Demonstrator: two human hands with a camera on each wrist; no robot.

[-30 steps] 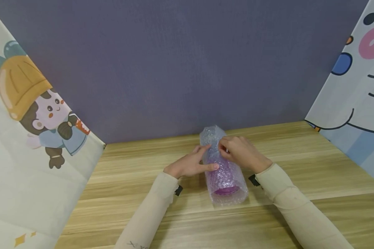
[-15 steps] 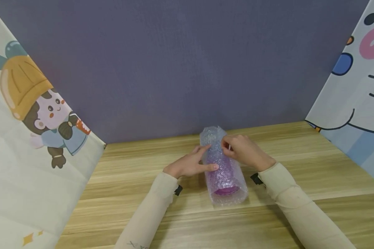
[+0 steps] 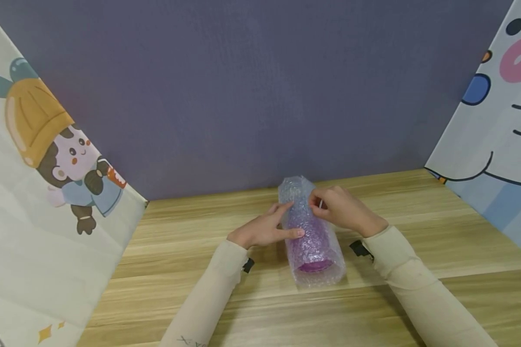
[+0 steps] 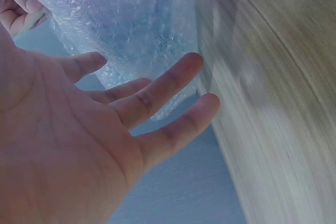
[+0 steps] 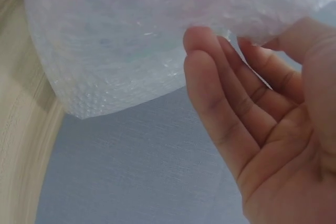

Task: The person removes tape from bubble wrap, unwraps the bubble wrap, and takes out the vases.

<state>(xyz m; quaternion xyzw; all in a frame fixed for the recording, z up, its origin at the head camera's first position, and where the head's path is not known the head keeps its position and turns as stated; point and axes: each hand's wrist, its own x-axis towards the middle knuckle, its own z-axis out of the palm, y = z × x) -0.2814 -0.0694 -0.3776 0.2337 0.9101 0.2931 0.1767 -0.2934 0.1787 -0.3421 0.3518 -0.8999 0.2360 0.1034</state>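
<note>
Shifted slightly to the right since one second ago: right hand point(image 3: 345, 211), now a little farther off the middle of the bubble wrap point(image 3: 296, 192); unmoved to left of the wrap, left hand point(image 3: 265, 230). Beneath the bubble wrap, wooden tabletop point(image 3: 191, 226). Within the bubble wrap, rolled lengthwise into a tube, purple object point(image 3: 316, 266), with round end showing inside the wrap's near opening. On right side of the bubble wrap, right fingers curled, with thumb and forefinger pinching its edge. On left side, left fingers spread and nearly straight, with thumb and forefinger touching the bubbled surface. Behind the bubble wrap, blue-grey panel point(image 3: 243, 96); contact with its far end impossible to tell. Well left of the bubble wrap, sheet printed with a yellow-hatted cartoon figure point(image 3: 71, 166).
</note>
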